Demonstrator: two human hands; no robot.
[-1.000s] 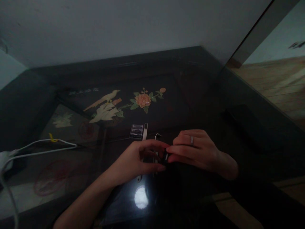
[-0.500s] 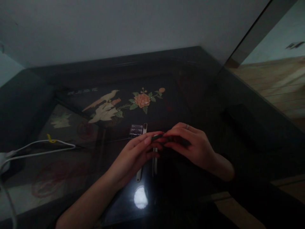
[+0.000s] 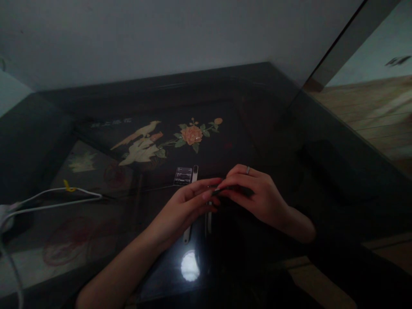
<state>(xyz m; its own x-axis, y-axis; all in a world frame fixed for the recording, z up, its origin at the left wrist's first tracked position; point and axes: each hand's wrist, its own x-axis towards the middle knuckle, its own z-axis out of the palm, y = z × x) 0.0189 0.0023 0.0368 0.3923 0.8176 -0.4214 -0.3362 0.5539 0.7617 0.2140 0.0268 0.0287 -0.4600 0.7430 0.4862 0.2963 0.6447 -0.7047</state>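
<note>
In dim light, my left hand (image 3: 188, 206) and my right hand (image 3: 254, 195) meet fingertip to fingertip over a dark glass-topped table (image 3: 264, 124). Both pinch one small dark object (image 3: 216, 191), too dark to identify. My right hand wears a ring. Under my hands lie two thin metal strips (image 3: 207, 223) on the glass. Just beyond my left fingers sits a small clear ribbed piece (image 3: 183, 176) beside another metal strip (image 3: 195, 172).
A white cable (image 3: 54, 201) with a yellow tie runs in from the left edge. Under the glass is a bird-and-flower inlay (image 3: 167, 137). A lamp's reflection (image 3: 189, 266) glares near the front. A dark box shape (image 3: 334, 167) lies at the right; wooden floor shows beyond.
Both hands rose and shifted slightly away from me while turning the small dark object between the fingertips. The metal strips beneath them came into view.
</note>
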